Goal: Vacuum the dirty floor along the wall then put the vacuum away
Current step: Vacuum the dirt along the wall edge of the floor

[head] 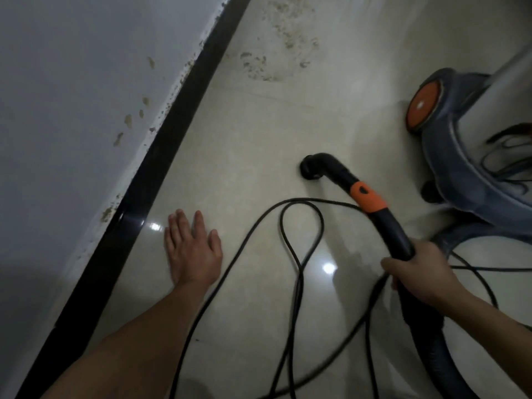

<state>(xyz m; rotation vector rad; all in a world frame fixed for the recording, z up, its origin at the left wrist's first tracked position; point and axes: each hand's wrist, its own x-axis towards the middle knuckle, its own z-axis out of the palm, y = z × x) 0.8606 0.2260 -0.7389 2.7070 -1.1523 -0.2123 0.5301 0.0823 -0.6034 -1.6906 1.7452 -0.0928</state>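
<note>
Two hands are showing above a pale, glossy tile floor (253, 145). The left hand (193, 250) is lying palm down with fingers straight and slightly spread, holding nothing. It is hanging low over the tile just beside the black skirting board (172, 125); whether it is touching the surface cannot be told. The right hand (417, 272) is gripping the curved black hose handle (397, 240), fingers wrapped around it. An orange collar (367, 197) is sitting further up the handle. The black nozzle end (312, 167) is pointing down at the floor in the middle of the view, at or very near the tile.

The vacuum body (449, 156) — blue-grey, with an orange wheel (422, 106) — is standing on the floor at the right, near the nozzle end. A silver tube (489, 92) is crossing in front of it. A black power cord (288, 226) is lying in loose loops on the tile between the two hands, passing by the handle.

A dirt patch (276, 53), brownish and speckled, is spreading over the floor at the top, well apart from the nozzle end and near the skirting board. A grey-white wall (72, 82) is filling the left side, and brown stains (128, 120) are dotting it just above the skirting. Two bright light reflections (329, 267) are glinting on the tile.
</note>
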